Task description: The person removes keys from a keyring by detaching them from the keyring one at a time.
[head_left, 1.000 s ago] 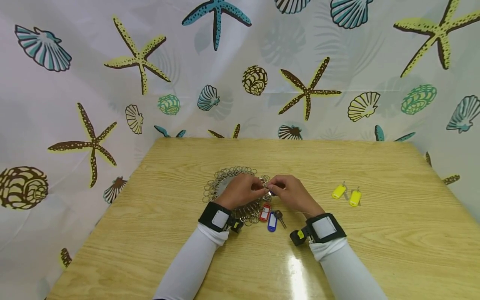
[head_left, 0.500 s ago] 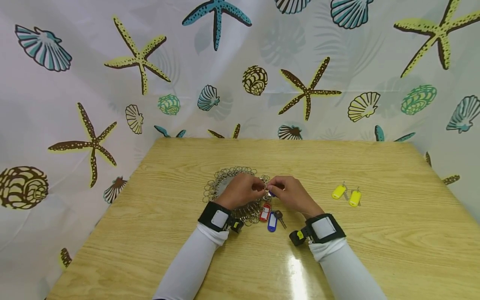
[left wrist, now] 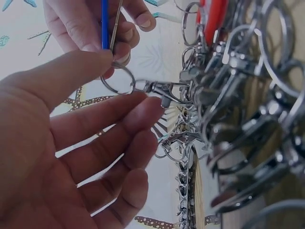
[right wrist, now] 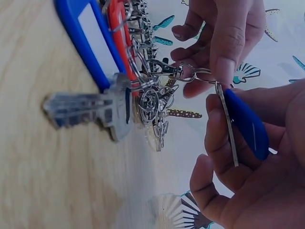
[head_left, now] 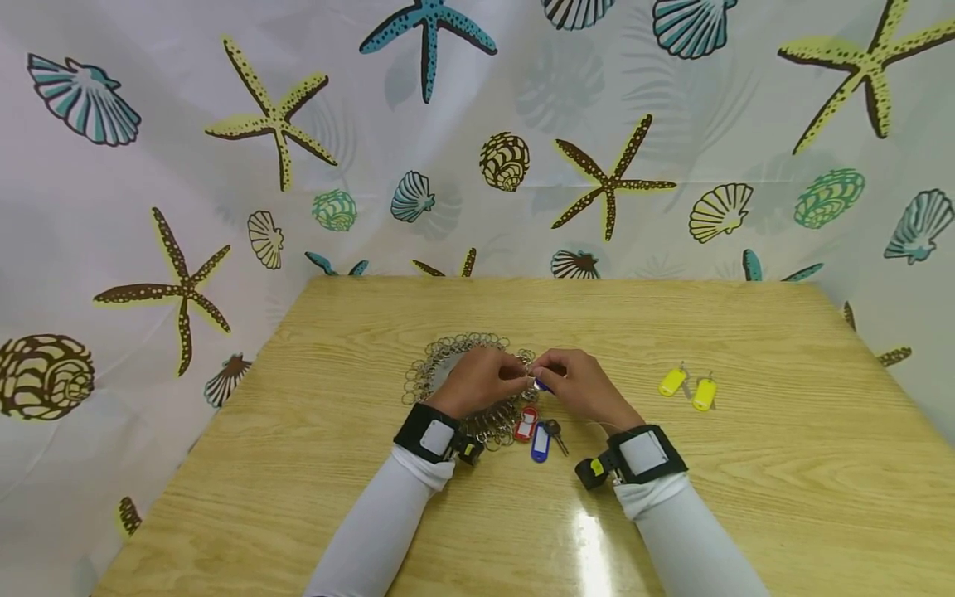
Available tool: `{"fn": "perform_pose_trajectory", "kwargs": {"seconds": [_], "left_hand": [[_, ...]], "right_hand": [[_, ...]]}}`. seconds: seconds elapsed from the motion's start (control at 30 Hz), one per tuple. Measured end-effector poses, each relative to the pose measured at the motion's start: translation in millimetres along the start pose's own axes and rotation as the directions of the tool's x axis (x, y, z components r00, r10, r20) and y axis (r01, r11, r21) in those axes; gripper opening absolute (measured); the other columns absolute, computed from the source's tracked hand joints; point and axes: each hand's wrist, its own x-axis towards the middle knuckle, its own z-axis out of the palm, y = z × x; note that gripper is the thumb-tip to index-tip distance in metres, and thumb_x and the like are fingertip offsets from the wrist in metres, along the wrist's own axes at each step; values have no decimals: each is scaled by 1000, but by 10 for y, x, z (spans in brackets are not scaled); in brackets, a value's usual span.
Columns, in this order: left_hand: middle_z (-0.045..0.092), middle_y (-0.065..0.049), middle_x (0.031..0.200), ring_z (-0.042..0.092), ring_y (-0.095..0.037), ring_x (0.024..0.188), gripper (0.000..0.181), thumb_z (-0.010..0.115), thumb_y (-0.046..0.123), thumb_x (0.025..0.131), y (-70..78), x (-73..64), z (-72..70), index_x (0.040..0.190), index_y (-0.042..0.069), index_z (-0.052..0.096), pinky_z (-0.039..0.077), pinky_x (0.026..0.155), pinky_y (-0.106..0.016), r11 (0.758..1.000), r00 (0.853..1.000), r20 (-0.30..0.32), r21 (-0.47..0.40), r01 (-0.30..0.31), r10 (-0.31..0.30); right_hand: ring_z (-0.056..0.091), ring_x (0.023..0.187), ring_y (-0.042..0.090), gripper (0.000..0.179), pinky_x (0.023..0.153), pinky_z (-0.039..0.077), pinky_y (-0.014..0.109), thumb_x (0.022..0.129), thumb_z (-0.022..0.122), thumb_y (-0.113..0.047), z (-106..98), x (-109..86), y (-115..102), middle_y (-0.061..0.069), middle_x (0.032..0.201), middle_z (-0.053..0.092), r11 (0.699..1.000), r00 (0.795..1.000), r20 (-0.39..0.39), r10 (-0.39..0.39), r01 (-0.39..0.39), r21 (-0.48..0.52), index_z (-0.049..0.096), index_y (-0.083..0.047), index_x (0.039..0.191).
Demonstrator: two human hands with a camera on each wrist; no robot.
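Note:
My left hand [head_left: 481,381] pinches a split ring [left wrist: 119,92] between thumb and index finger. A silver swivel clasp [left wrist: 164,90] joins that ring, and the other fingers lie loosely bent below. Facing it, my right hand [head_left: 585,390] holds a blue key tag [right wrist: 249,126] together with a thin metal key [right wrist: 229,125], seen edge-on. Tag and key reach up to the ring at the left thumb; whether they are threaded on it cannot be made out. Many silver clasps and rings [head_left: 488,427] fan out around a grey disc [head_left: 443,370] under the left hand.
Just in front of the hands lie a red key tag [head_left: 525,424], another blue key tag [head_left: 540,442] and a key [head_left: 555,431]. Two yellow key tags [head_left: 673,381] lie farther right on the wooden table [head_left: 783,464]. A patterned curtain [head_left: 448,141] stands behind.
Both hands keep nearly the same place and hold, with only tiny finger movements at the ring. The head view has shifted very slightly.

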Motion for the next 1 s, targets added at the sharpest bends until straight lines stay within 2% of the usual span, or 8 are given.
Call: {"fn": "perform_pose_trajectory", "kwargs": {"seconds": [0.13, 0.4, 0.6, 0.83, 1.0], "left_hand": [[72, 1, 87, 65, -6, 73, 20, 66, 28, 93, 0, 3, 0, 99, 11, 76, 51, 68, -22, 1000, 1000, -6, 13, 3, -3], [72, 0, 90, 65, -7, 77, 17, 68, 23, 92, 8, 3, -2, 103, 11, 75, 51, 69, -22, 999, 1000, -8, 33, -28, 28], [71, 0, 94, 64, -9, 83, 19, 71, 22, 90, 10, 9, 2, 106, 12, 74, 51, 73, -23, 998, 1000, -1, 50, -29, 29], [72, 1, 94, 65, -7, 82, 22, 67, 27, 93, 0, 18, 10, 106, 12, 74, 51, 72, -23, 1000, 1000, 10, -1, -28, 28], [72, 0, 90, 66, -7, 77, 22, 65, 28, 94, -3, 3, 13, 102, 10, 75, 51, 71, -23, 1000, 1000, 17, 8, -8, 8]], "right_hand": [[58, 86, 17, 15, 73, 46, 34, 99, 57, -15, 0, 5, 4, 3, 97, 66, 1000, 1000, 6, -14, 14, 3, 71, -10, 99], [58, 85, 17, 15, 72, 46, 33, 98, 58, -16, 6, 5, -6, 3, 96, 67, 1000, 1000, 13, -13, 12, 23, 71, -9, 99], [57, 84, 17, 15, 72, 45, 33, 98, 58, -16, 8, 2, 1, 3, 96, 67, 999, 1000, 11, -20, 20, 34, 71, -8, 98], [56, 82, 16, 15, 70, 45, 33, 98, 57, -14, -9, 6, 6, 3, 95, 67, 1000, 1000, 2, -19, 19, 11, 71, -8, 98], [56, 82, 17, 15, 70, 45, 33, 98, 57, -14, -9, 4, 11, 4, 94, 66, 999, 1000, 9, -28, 28, 25, 71, -9, 97]]}}
